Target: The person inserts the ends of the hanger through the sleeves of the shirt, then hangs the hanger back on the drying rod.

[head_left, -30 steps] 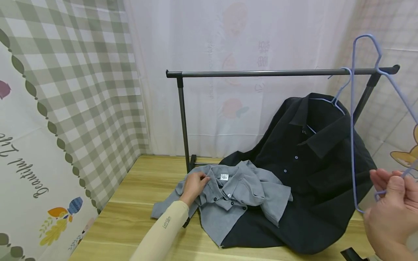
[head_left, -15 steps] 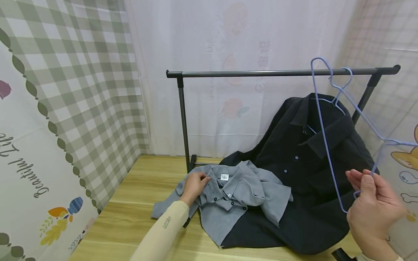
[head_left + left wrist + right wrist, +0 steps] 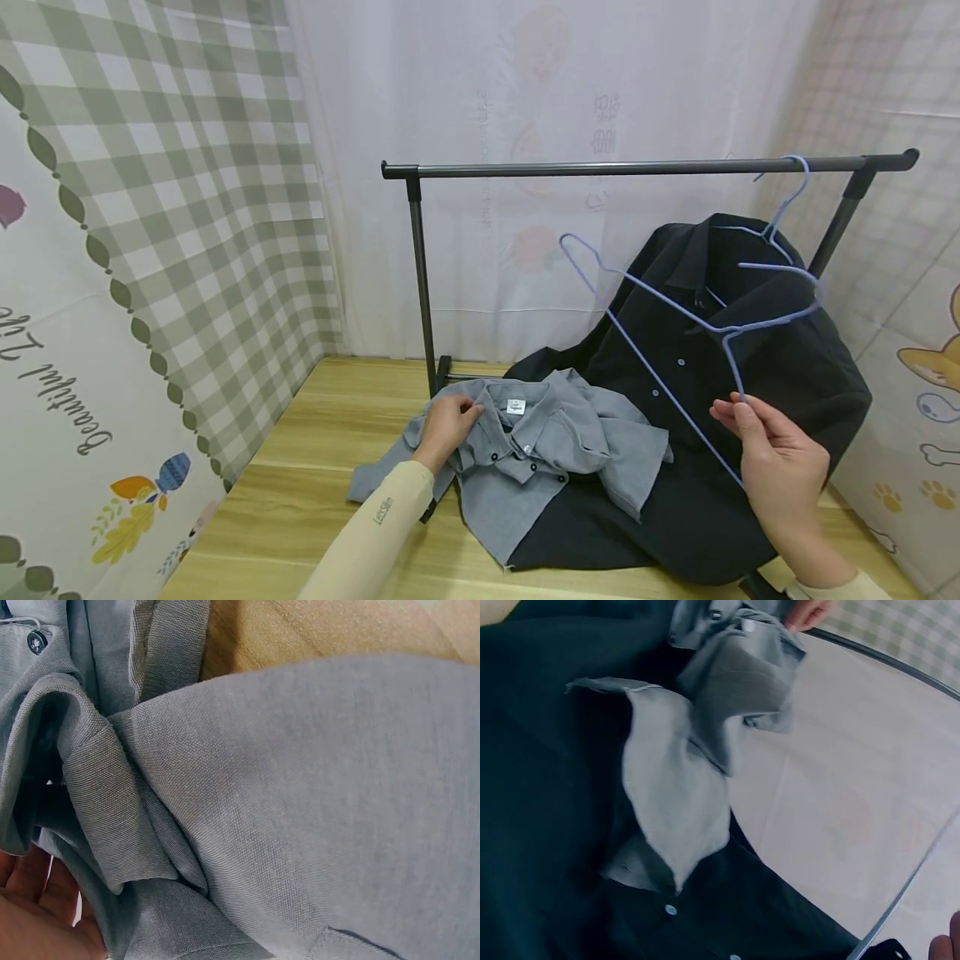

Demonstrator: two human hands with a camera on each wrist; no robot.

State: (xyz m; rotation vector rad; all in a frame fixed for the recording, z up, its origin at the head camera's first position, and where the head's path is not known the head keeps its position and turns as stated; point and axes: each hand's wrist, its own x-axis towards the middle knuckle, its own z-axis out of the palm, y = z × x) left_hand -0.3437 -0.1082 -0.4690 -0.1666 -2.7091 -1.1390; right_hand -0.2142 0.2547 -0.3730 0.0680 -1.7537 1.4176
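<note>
My left hand (image 3: pixel 447 429) pinches the collar edge of a grey button-up shirt (image 3: pixel 592 442) that lies partly on the table and partly on a black shirt. In the left wrist view, grey cloth (image 3: pixel 315 780) fills most of the picture, with fingers (image 3: pixel 45 900) tucked against its folds at the lower left. My right hand (image 3: pixel 783 462) pinches a blue-purple wire hanger (image 3: pixel 723 329) by its neck region, holding it tilted in front of the black shirt. Its hook points up and right, and one end reaches left above the grey shirt.
The black shirt (image 3: pixel 787 367) hangs on another hanger (image 3: pixel 780 212) from the dark rack bar (image 3: pixel 570 170), its lower part spread on the wooden table (image 3: pixel 300 500). Checked cloth (image 3: pixel 225 183) and a white curtain (image 3: pixel 450 83) stand behind and to the left.
My right hand has moved left with the hanger, from the right edge to in front of the black shirt. The hanger has tilted and lowered. My left hand and the grey shirt look unchanged.
</note>
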